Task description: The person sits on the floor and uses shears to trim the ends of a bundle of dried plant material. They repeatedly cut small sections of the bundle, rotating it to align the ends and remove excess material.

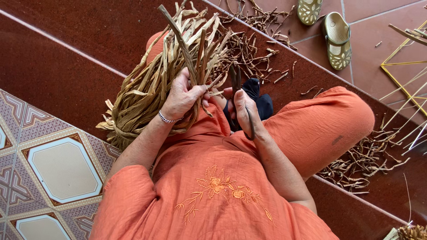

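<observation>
Both hands work close together: left hand (181, 95) fingers clench dried strips (147, 84), right hand (243, 109) fingers grip scissors (235, 84).

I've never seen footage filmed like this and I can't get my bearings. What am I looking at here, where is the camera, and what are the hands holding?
The one picture comes from a camera worn on a person's head, looking straight down, so you see their own body in orange clothes, seated on dark red steps. There is no machine, only two bare hands. The left hand, with a bracelet at the wrist, grips a bundle of dried, straw-coloured plant strips. The right hand holds dark scissors against the strips. Short cut scraps litter the steps, a pair of yellow-green sandals lies at the top, and patterned floor tiles show at lower left.
</observation>
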A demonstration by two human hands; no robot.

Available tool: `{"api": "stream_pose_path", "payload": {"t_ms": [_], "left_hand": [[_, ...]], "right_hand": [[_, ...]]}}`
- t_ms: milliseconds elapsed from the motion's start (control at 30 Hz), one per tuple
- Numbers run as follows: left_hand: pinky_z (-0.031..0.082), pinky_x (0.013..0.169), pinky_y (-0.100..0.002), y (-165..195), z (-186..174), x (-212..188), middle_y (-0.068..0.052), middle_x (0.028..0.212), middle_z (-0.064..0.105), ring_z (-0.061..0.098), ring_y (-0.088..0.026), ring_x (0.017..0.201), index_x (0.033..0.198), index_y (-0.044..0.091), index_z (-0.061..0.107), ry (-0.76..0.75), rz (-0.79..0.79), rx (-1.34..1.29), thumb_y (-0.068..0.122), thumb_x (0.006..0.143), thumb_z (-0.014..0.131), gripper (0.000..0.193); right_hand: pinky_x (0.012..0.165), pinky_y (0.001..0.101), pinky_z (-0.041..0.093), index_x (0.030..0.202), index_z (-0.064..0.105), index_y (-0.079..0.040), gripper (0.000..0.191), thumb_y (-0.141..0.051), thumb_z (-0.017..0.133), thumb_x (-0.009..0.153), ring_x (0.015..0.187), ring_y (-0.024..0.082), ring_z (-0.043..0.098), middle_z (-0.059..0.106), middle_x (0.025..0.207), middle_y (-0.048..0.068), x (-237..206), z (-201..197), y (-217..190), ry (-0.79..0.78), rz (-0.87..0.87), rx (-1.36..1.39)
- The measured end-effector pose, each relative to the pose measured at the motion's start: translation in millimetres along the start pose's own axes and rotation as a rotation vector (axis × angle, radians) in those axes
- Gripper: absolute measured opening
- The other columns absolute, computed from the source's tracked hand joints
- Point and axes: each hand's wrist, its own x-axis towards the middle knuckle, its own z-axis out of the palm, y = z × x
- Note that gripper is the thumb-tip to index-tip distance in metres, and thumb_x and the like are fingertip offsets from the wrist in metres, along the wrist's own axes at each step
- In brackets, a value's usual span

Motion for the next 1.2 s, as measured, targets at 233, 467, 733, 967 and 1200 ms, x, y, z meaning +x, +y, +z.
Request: {"api": "stream_pose_path", "payload": {"t_ms": [233, 467, 733, 967, 1200], "left_hand": [[0.066, 0.066, -0.03, -6.7, 2.6, 2.0, -0.01, 0.109, 0.065, 0.071, -0.014, 0.082, 0.131, 0.0, 0.046, 0.01, 0.108, -0.018, -0.007, 0.099, 0.06, 0.036], [0.065, 0.066, -0.03, -4.7, 6.5, -0.4, -0.009, 0.109, 0.065, 0.071, -0.014, 0.082, 0.13, 0.0, 0.048, -0.021, 0.081, -0.042, -0.007, 0.098, 0.062, 0.036], [0.064, 0.061, -0.029, -4.2, 0.5, -5.2, -0.008, 0.094, 0.066, 0.071, -0.014, 0.076, 0.124, 0.003, 0.047, 0.05, 0.175, 0.015, -0.004, 0.102, 0.057, 0.025], [0.054, 0.056, -0.024, 0.7, 5.2, -15.7, -0.005, 0.086, 0.063, 0.062, -0.01, 0.068, 0.124, 0.006, 0.049, 0.109, 0.227, -0.065, 0.003, 0.107, 0.056, 0.018], [0.054, 0.057, -0.025, 10.5, 12.4, -19.3, -0.006, 0.086, 0.063, 0.062, -0.011, 0.069, 0.124, 0.006, 0.052, 0.137, 0.281, -0.145, 0.004, 0.108, 0.055, 0.017]], "right_hand": [[0.078, 0.0278, 0.055, 0.134, 0.058, -0.003, 0.055, -0.05, 0.039, 0.116, 0.09, 0.011, 0.069, 0.072, 0.1, 0.007, -8.5, 3.7, -2.4, -0.113, -0.329, -0.241], [0.062, 0.0307, 0.053, 0.125, 0.066, -0.006, 0.051, -0.047, 0.039, 0.111, 0.065, 0.015, 0.067, 0.067, 0.074, 0.008, -9.5, 17.5, 2.2, -0.067, -0.248, -0.298], [0.059, 0.0315, 0.049, 0.113, 0.072, -0.005, 0.053, -0.047, 0.04, 0.115, 0.066, 0.017, 0.057, 0.06, 0.076, 0.01, 0.6, 6.0, 1.5, 0.126, -0.043, -0.196], [0.063, 0.025, 0.055, 0.112, 0.069, -0.005, 0.029, -0.032, 0.069, 0.103, 0.073, 0.006, 0.067, 0.072, 0.083, 0.002, 15.1, 6.6, -19.6, 0.265, -0.313, -0.377], [0.056, 0.0245, 0.051, 0.108, 0.07, -0.003, 0.019, -0.02, 0.073, 0.101, 0.065, 0.005, 0.062, 0.068, 0.076, -0.001, 36.8, 7.8, -33.6, 0.207, -0.117, 0.087]]}}
